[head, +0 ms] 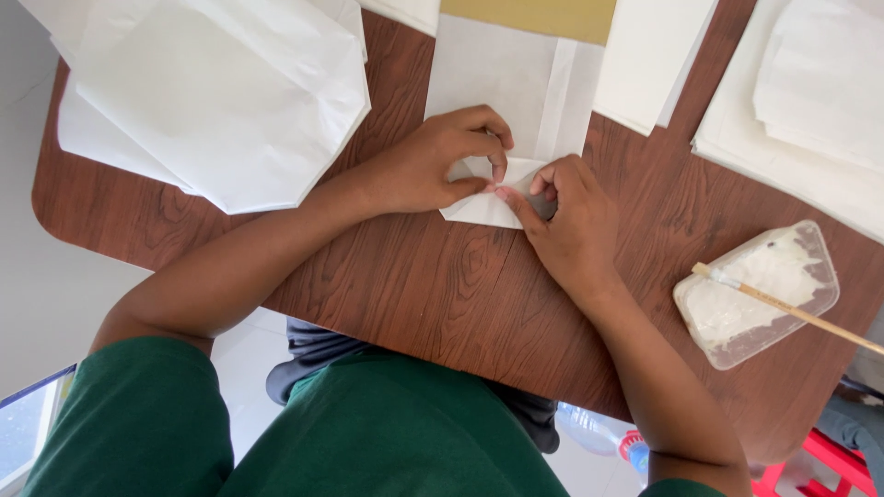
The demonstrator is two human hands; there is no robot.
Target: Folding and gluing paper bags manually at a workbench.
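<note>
White paper bag (502, 92) lies flat on table, bottom end folded.

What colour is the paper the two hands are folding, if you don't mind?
White; the paper shows best in the head view.

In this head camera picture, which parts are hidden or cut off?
- Folded end of the white paper bag: partly hidden by the left hand and right hand.
- Thin wooden brush on the clear plastic paste tub: handle cut by the right edge.
- White paper stacks: cut by the top and right edges.
</note>
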